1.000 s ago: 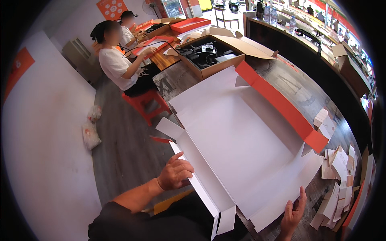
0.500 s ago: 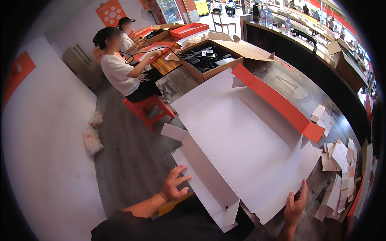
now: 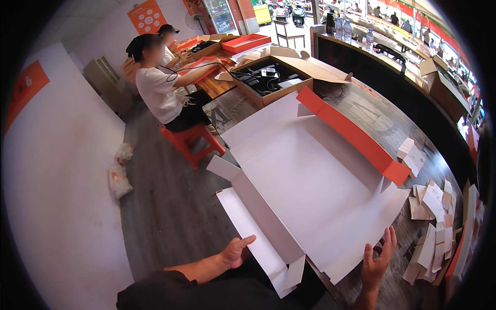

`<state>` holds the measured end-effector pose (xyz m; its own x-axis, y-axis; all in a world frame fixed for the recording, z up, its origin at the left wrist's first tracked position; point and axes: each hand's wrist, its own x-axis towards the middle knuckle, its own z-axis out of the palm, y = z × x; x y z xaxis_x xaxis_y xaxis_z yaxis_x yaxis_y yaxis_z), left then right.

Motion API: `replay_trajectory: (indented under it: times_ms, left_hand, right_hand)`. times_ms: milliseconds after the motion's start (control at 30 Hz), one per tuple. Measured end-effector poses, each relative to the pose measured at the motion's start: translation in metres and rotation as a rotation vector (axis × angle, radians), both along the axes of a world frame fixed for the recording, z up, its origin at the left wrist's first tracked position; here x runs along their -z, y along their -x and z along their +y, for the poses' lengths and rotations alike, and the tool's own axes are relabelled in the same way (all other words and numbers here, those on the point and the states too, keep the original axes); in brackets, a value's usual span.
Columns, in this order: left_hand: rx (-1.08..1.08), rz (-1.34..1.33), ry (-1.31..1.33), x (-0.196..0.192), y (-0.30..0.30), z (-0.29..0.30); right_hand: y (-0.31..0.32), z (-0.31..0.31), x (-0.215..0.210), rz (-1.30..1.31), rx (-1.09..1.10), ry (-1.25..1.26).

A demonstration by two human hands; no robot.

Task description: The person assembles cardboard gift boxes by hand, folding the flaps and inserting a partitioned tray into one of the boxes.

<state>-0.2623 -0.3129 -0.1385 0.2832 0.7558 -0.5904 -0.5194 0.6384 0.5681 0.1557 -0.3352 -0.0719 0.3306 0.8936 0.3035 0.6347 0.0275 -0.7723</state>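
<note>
A large flat unfolded white cardboard box [image 3: 305, 181] with an orange far flap [image 3: 351, 132] lies on the dark wooden table [image 3: 382, 119]. Its near long flap [image 3: 253, 232] hangs over the table's edge toward me. My left hand [image 3: 235, 252] rests against the outer side of that near flap, thumb out, fingers loosely curled. My right hand [image 3: 377, 261] is open with fingers spread, just off the box's near right corner and not touching it.
Several small white card pieces [image 3: 431, 222] lie in piles on the table to the right. An open brown carton [image 3: 274, 77] with dark items stands beyond the box. A person in a white shirt [image 3: 163, 93] sits on a red stool [image 3: 191, 142] at the left.
My left hand has slid down and right along the near flap toward me. My right hand has risen a little beside the box's corner. The box lies the same.
</note>
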Motion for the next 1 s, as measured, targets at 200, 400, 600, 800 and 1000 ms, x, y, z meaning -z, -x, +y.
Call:
replay_trajectory:
  times_ms: [200,400,600,800,1000]
  left_hand:
    - [0.011,-0.021,0.035,-0.013,-0.028,0.003]
    - [0.006,0.096,-0.111,-0.016,-0.022,0.001]
    - [0.030,0.149,-0.134,-0.027,0.007,0.013]
    - [0.056,0.336,-0.134,-0.048,0.040,0.031]
    - [0.060,0.545,-0.157,-0.062,0.092,0.055]
  right_hand:
    - [0.005,0.003,0.001,0.040,-0.048,-0.057]
    - [0.001,0.004,0.013,0.067,-0.065,-0.118]
    - [-0.002,0.003,0.016,0.192,0.008,-0.118]
    - [-0.009,0.002,0.018,0.262,0.026,-0.142]
    - [-0.016,0.002,0.019,0.249,0.083,-0.205]
